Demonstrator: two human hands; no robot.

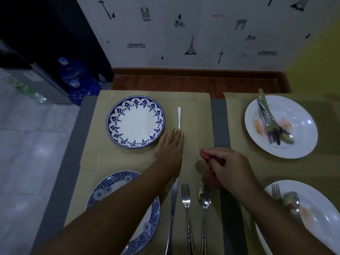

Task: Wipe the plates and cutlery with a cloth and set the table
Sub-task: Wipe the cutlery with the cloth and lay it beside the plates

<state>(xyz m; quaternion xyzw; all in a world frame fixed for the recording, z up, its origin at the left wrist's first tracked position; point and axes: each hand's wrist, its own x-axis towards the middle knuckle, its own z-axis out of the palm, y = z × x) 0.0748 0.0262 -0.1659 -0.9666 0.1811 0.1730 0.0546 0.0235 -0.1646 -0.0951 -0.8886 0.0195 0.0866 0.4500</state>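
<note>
Head view, Inspector: What is the left hand [171, 146] doing?

Assessor: It is lying flat on the tan placemat [195, 111]. Its fingers [177, 134] are straight and pressed together, their tips covering the near end of a cutlery piece [179, 116], which is lying just right of the flower-rimmed plate [136, 102].

Inspector: Which way is that piece running?

Assessor: Its long axis is running near to far. The rounded handle end is pointing far. The working end is sitting under the fingertips, so I cannot tell knife from fork.

Inspector: And the right hand [231, 166]?

Assessor: Its fingers are curling round a bunched red cloth [213, 181], which is hanging just beside the bowl of the near spoon [204, 197].

Inspector: Handling?

Assessor: I am judging the piece to be stiff, light, polished metal, likely to slide on the woven mat if pushed. Mid-handle is looking the safest hold. The cloth is soft and should be wrapping round anything. The plates are looking ceramic and breakable, so they are best held at the rim.

Inspector: Outstanding?

Assessor: The far-right white plate [298, 111] and near-right white plate [322, 227] are carrying smears and used cutlery, so wiping is looking unfinished.
</note>
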